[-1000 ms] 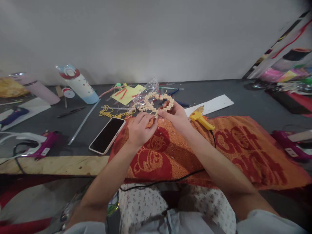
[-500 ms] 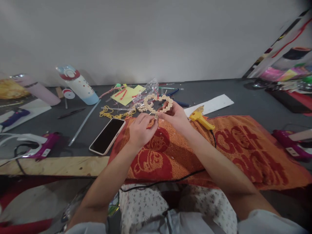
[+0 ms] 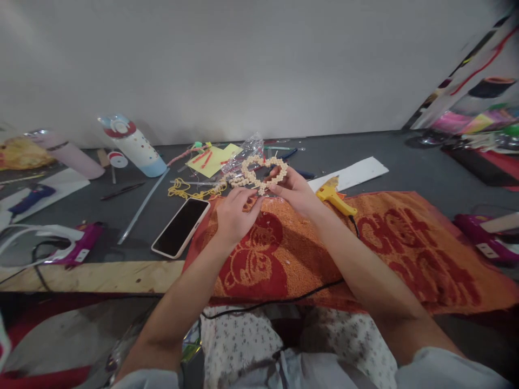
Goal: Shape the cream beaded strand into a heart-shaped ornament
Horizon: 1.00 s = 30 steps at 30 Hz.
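A heart-shaped ring of cream beads (image 3: 248, 174) is held up above the back edge of the orange towel (image 3: 308, 254). My right hand (image 3: 298, 192) grips its right side, thumb in front and fingers behind. At the bottom tip, my left hand (image 3: 238, 213) pinches the small beaded end between thumb and fingertips. More cream beadwork (image 3: 233, 181) lies just behind, beside tangled yellow cord (image 3: 178, 188). Close to my right wrist, a yellow glue gun (image 3: 334, 197) rests on the towel and a white strip (image 3: 360, 172).
Left of the towel lie a phone (image 3: 180, 228) and a clear glue stick (image 3: 141, 208). Two bottles, one spotted (image 3: 140, 151) and one pink (image 3: 77, 159), stand at the back left. Yellow paper (image 3: 208, 165) and clear plastic wrap (image 3: 247, 148) lie behind the hands. Purple power strips (image 3: 83, 243) sit at both sides.
The beaded heart has tilted slightly and faces the camera a little more, its bottom tip now clearer between the hands. Both hands keep their grip. The whole view has shifted slightly.
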Tool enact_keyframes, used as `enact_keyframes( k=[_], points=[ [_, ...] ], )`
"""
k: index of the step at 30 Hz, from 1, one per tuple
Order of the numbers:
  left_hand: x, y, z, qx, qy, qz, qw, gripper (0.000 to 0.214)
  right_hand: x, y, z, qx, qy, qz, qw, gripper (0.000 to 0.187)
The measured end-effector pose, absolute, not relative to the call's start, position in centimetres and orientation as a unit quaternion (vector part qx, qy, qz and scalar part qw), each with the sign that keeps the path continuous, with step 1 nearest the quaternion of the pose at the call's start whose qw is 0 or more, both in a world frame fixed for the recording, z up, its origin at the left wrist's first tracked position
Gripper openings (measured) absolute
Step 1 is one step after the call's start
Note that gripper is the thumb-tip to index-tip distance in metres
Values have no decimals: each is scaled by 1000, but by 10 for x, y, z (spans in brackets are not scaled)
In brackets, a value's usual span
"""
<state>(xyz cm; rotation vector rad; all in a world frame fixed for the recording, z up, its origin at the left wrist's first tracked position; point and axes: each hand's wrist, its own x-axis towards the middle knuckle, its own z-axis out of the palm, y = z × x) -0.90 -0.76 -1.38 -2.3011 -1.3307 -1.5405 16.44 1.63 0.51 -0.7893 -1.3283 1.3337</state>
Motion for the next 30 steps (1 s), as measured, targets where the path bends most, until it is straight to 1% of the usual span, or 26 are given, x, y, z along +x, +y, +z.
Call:
enact_keyframes(
  k=[6,12,16,18,20,22,27,30],
  points=[
    [-10,0,-20,-738,-493,-460,1,20,173,31,-12,-341,-562,535,531,44],
    [-14,8,-25,-731,-521,-440,-34,26,179,36,-19,-340,-572,547,508,42],
    [-16,14,-32,-733,-509,-451,-21,41,181,38,-23,-333,-573,555,502,41],
    [-17,18,-37,-731,-502,-461,-36,49,181,38,-24,-331,-573,559,499,40],
    [-17,21,-40,-722,-498,-474,-81,55,181,38,-24,-330,-575,562,495,38],
    [-17,24,-41,-703,-492,-493,-144,56,181,37,-23,-327,-576,565,492,38],
    [-17,25,-32,-635,-463,-516,-340,40,180,35,-21,-332,-582,566,480,39],
    [-16,21,-23,-562,-462,-511,-457,41,180,34,-18,-333,-593,562,471,40]
  ],
)
